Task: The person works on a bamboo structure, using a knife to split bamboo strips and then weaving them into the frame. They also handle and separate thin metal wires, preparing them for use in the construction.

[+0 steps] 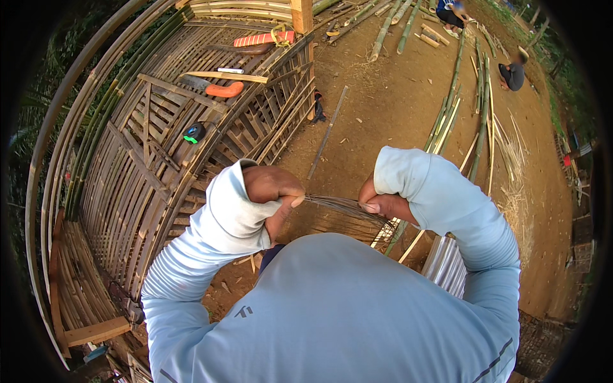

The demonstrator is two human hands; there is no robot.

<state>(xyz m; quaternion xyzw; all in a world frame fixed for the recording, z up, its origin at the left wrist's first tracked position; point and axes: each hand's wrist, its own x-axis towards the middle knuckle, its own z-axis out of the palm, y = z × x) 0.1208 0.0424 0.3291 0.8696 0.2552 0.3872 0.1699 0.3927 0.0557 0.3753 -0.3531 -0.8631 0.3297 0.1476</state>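
My left hand [273, 191] and my right hand [383, 203] are both closed on a thin bundle of dark strands [337, 204] stretched between them, just above my chest. The left thumb presses the near end of the bundle; the right fingers pinch the other end. Past the right hand the strands fan out and run down toward my right side. Pale blue sleeves cover both forearms up to the knuckles.
A large woven bamboo frame [147, 159] lies at my left, with an orange-handled knife [214, 87], a red-striped saw [263, 39] and a black tape measure [193, 133] on it. Bamboo poles [447, 108] lie on bare earth. Two people [512, 75] crouch far off.
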